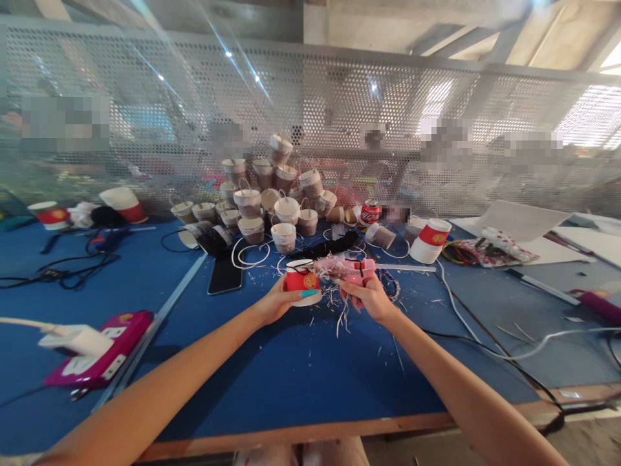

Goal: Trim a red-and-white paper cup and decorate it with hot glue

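Observation:
My left hand is wrapped round a red and white paper cup, held above the blue table. A pink hot glue gun is gripped in my right hand, its nozzle end at the cup's upper right side. A long translucent glue stick sticks out of the gun's back, to the right. Dried glue and bits of fibre cover the gun's front, so the exact nozzle tip is hard to make out. Loose white strands hang or lie below the gun.
Behind my hands rises a pile of small brown and white buckets with thin handles. A phone lies to the left, beyond it a magenta power strip. More paper cups, a soda can and a white cable are on the right.

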`<state>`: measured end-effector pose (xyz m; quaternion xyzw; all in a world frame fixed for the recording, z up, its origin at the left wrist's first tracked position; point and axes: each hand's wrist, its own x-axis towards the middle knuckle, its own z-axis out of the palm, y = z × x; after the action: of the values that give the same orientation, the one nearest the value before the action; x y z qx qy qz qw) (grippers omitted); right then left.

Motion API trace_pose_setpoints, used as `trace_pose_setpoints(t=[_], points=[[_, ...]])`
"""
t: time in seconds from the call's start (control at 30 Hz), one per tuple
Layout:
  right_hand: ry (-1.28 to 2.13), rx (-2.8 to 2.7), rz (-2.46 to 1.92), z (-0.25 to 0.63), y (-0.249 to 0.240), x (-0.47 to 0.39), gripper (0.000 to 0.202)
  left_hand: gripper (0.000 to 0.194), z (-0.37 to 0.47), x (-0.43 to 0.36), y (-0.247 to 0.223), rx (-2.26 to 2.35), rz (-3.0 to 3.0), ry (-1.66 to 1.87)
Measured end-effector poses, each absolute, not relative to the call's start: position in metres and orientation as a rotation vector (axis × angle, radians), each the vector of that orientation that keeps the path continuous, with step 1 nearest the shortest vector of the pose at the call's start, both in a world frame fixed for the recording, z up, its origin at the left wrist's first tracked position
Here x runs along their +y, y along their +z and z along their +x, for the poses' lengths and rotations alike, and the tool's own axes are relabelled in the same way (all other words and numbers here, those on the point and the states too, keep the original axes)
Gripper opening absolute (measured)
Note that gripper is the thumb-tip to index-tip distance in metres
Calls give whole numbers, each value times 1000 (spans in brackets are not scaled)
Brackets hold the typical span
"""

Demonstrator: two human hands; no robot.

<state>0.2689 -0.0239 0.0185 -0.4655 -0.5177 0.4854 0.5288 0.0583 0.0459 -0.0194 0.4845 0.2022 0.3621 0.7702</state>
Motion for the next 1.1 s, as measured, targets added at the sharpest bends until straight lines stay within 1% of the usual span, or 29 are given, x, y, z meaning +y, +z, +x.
trace_pose_setpoints(t=[0.3, 0.8, 1.1], points=[[1160, -1213, -1110, 269, 20, -24, 35, 45, 58, 45, -15, 430, 1012, 763], [1169, -1167, -1127, 269, 26, -25, 42, 47, 57, 48, -14, 431, 962, 779], [1189, -1140, -1119, 270, 22, -23, 41, 43, 56, 49, -14, 417, 946, 773]])
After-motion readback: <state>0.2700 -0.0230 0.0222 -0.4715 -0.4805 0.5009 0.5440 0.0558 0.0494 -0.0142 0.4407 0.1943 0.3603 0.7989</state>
